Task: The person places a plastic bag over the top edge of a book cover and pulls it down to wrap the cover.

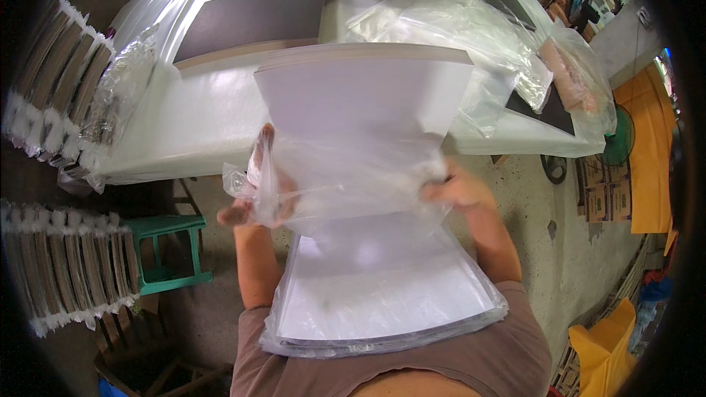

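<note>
A stack of white sheets leans from my chest up onto the table edge, its lower half inside a clear plastic bag. My left hand grips the bag's open mouth on the left side, fingers bunched in the film. At the right side of the stack my right hand holds the other edge of the bag's mouth. The upper part of the stack is bare and rests against the white-covered table.
Dark boards and loose clear bags lie on the table. Bagged stacks stand in rows at the left. A green stool stands on the concrete floor lower left; cardboard boxes and yellow bags are at the right.
</note>
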A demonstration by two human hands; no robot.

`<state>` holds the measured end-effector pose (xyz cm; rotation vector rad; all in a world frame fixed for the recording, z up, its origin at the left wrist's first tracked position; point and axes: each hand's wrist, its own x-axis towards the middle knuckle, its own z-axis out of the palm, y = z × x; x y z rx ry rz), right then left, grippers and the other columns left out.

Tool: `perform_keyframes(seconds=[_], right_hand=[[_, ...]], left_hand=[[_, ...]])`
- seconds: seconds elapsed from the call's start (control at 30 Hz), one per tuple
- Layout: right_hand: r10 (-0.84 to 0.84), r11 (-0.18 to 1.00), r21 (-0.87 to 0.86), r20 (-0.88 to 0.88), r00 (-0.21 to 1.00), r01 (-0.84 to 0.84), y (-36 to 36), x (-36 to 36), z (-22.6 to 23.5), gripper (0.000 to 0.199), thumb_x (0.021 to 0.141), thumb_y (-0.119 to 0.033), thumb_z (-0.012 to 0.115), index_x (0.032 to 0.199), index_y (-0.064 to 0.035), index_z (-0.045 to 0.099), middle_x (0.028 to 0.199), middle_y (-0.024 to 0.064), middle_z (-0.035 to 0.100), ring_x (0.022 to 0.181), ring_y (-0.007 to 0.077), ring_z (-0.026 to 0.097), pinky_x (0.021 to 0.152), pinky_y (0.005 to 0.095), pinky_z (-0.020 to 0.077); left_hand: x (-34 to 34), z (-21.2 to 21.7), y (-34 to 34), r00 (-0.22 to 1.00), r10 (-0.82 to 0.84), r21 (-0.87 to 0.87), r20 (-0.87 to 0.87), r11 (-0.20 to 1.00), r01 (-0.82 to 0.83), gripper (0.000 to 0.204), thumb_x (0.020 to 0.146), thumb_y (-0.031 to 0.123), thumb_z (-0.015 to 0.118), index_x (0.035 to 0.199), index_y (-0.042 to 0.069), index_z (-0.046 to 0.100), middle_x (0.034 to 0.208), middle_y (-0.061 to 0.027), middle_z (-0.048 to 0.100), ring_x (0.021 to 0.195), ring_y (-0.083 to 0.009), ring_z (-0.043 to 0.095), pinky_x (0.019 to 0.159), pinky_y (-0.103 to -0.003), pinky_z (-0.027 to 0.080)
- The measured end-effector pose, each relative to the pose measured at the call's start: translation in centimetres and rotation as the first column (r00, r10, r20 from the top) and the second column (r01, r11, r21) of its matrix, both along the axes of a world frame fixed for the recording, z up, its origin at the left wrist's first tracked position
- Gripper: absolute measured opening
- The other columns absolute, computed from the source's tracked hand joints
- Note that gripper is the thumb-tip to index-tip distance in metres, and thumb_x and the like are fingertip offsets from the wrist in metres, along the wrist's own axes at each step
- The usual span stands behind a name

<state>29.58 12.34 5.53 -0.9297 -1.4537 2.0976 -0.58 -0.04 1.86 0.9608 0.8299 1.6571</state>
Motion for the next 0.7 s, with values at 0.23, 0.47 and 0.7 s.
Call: perform_keyframes(seconds=[0.23,0.47,0.7], right_hand=[[-0.403,0.873,-0.457,-0.475,0.782,0.173,1.7,2.4,1.5,0.026,0.07,-0.005,0.064,0.094,-0.0019,0.054,0.084,0.0066,0.055,0.075,0.0138,0.054,0.073,0.0276,0.0455],[-0.685,0.251,0.877,-0.138,0.715,0.41,4.2,-1.7,5.2,0.039,0.063,0.015,0.055,0.094,-0.0078,0.056,0.078,0.0034,0.046,0.067,0.0133,0.047,0.049,0.023,0.0383],[-0.705,-0.125,0.931,-0.326,0.63,0.342,4.4,-2.7,4.7,0.044,0.06,0.015,0.057,0.095,-0.0113,0.063,0.086,0.0058,0.048,0.068,0.014,0.051,0.046,0.0262,0.0402]], left_hand=[[0.2,6.9,2.0,0.65,0.317,-0.052,-0.691,0.875,-0.482,0.046,0.061,-0.003,0.061,0.106,0.003,0.053,0.078,-0.0034,0.05,0.077,-0.0145,0.048,0.068,-0.023,0.04],[1.5,7.4,6.6,-0.054,0.671,0.548,-0.739,0.553,-0.628,0.057,0.055,-0.018,0.046,0.103,0.01,0.058,0.093,-0.0104,0.038,0.081,-0.0211,0.046,0.056,-0.026,0.043],[1.1,3.9,4.5,-0.078,0.871,0.805,-0.485,0.41,-0.429,0.04,0.066,-0.006,0.058,0.106,0.0,0.055,0.1,-0.0116,0.047,0.08,-0.018,0.052,0.065,-0.024,0.053]])
